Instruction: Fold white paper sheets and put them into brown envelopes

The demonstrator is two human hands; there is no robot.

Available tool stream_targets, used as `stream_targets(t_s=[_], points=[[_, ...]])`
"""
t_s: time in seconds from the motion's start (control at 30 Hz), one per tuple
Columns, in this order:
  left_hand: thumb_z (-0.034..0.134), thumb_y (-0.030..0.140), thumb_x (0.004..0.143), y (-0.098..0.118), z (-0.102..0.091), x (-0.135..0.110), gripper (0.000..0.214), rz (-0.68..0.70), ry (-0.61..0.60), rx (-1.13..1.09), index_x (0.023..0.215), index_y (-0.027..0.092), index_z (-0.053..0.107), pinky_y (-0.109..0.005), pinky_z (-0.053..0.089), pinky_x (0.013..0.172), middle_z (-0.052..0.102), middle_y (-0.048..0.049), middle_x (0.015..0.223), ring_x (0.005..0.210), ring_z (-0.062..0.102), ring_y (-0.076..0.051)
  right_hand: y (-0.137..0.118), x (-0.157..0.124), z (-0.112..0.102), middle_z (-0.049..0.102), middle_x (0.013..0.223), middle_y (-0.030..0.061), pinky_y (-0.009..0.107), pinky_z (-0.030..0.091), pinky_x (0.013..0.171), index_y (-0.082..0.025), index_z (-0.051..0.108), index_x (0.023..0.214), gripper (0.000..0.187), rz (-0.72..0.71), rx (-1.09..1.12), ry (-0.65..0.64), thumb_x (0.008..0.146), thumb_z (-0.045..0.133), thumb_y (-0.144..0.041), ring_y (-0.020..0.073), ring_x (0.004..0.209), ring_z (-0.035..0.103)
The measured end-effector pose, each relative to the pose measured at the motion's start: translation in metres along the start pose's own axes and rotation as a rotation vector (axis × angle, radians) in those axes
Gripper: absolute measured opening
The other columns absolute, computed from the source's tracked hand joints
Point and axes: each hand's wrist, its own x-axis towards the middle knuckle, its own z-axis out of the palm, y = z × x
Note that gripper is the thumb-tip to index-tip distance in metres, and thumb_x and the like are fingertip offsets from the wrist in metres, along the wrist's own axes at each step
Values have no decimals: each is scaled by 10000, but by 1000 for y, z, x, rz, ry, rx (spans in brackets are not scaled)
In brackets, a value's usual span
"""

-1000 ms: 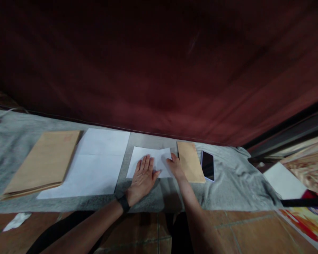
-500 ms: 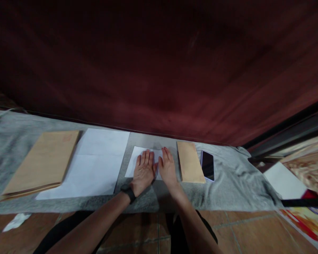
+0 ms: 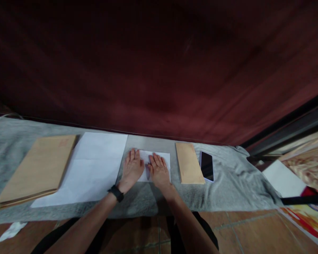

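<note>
A small white folded paper (image 3: 146,154) lies flat on the grey cloth, partly covered by both palms. My left hand (image 3: 132,167), with a dark band on its wrist, rests flat over the paper's left end, fingers stretched out. Pressed flat on the right part is my right hand (image 3: 159,171), its fingers a little apart. Neither hand grips anything. Left of them lie large white sheets (image 3: 95,169) with a crease across. To the right is a small brown envelope (image 3: 190,164), possibly more than one.
A stack of large brown envelopes (image 3: 39,162) overlaps the white sheets at the left. A phone (image 3: 207,165) lies right of the small envelope. The grey cloth (image 3: 235,183) covers a narrow surface, backed by a dark red panel (image 3: 159,88). White scrap (image 3: 12,230) lies on the tiled floor.
My left hand has slid left to the paper's left end. My right hand has moved slightly left and lower, now flat on the paper. The paper's right end shows more.
</note>
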Motion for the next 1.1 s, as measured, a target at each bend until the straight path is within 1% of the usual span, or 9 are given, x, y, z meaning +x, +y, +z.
stream_targets(t_s=[0.17, 0.37, 0.57, 0.67, 0.8, 0.87, 0.93, 1.0, 1.1], points=[[486, 191, 901, -23, -11, 7, 603, 24, 63, -106, 1482, 41, 429, -484, 449, 1103, 528, -247, 1464, 1359, 512, -341, -1, -3, -2, 419, 1589, 95, 457, 252, 1244, -199, 471, 1512, 480, -22, -32, 7, 1040, 455, -289, 241, 1489, 368], [504, 55, 790, -36, -3, 8, 645, 9, 50, -269, 1430, 133, 523, -394, 485, 1099, 632, -144, 1301, 1268, 589, -264, 0, -4, -4, 408, 1594, 114, 456, 234, 1250, -163, 472, 1507, 477, -37, -37, -5, 1049, 432, -292, 241, 1495, 356], [526, 66, 781, -43, -3, 8, 590, 8, 35, -314, 1359, 163, 596, -381, 509, 1071, 600, -124, 1284, 1067, 673, -228, 1, -6, -2, 423, 1587, 114, 467, 218, 1248, -158, 449, 1522, 488, -12, -21, -5, 1057, 411, -302, 247, 1493, 357], [492, 65, 813, -36, -13, 3, 555, 44, 8, -255, 1353, 140, 598, -385, 503, 1062, 585, -154, 1316, 1110, 655, -238, -1, -6, -3, 419, 1591, 106, 496, 194, 1248, -184, 441, 1530, 488, 10, -32, 1, 1059, 405, -308, 262, 1500, 342], [421, 113, 901, -15, -22, -7, 500, 63, 90, -52, 1374, 131, 582, -518, 428, 1097, 507, -206, 1471, 1311, 529, -339, -3, -6, -4, 429, 1583, 110, 549, 178, 1237, -206, 442, 1530, 483, 41, -40, -8, 1062, 391, -316, 281, 1495, 347], [387, 172, 954, -2, -18, -10, 482, 134, 113, -19, 1401, 118, 559, -552, 344, 1155, 430, -202, 1561, 1422, 419, -361, -4, -6, -4, 429, 1581, 120, 547, 184, 1233, -195, 438, 1532, 488, 36, -39, -11, 1058, 388, -298, 282, 1496, 345], [366, 245, 992, 10, -8, -11, 486, 247, 53, -48, 1420, 97, 541, -529, 279, 1204, 413, -186, 1587, 1487, 338, -343, -3, -6, -4, 426, 1583, 119, 524, 186, 1237, -185, 428, 1538, 496, 25, -50, -15, 1048, 382, -246, 271, 1500, 339], [343, 308, 1015, 19, 3, -12, 509, 314, -11, -57, 1448, 105, 519, -516, 242, 1227, 443, -157, 1577, 1505, 317, -318, -2, -6, -4, 422, 1587, 106, 490, 182, 1244, -175, 417, 1543, 513, 18, -76, -24, 1034, 351, -173, 250, 1503, 335], [296, 380, 1036, 25, 15, -12, 554, 330, -17, -10, 1485, 112, 482, -517, 202, 1244, 460, -136, 1569, 1506, 325, -293, 0, -6, -4, 417, 1592, 93, 455, 197, 1245, -157, 406, 1546, 530, 30, -129, -33, 1028, 302, -123, 227, 1500, 339]])
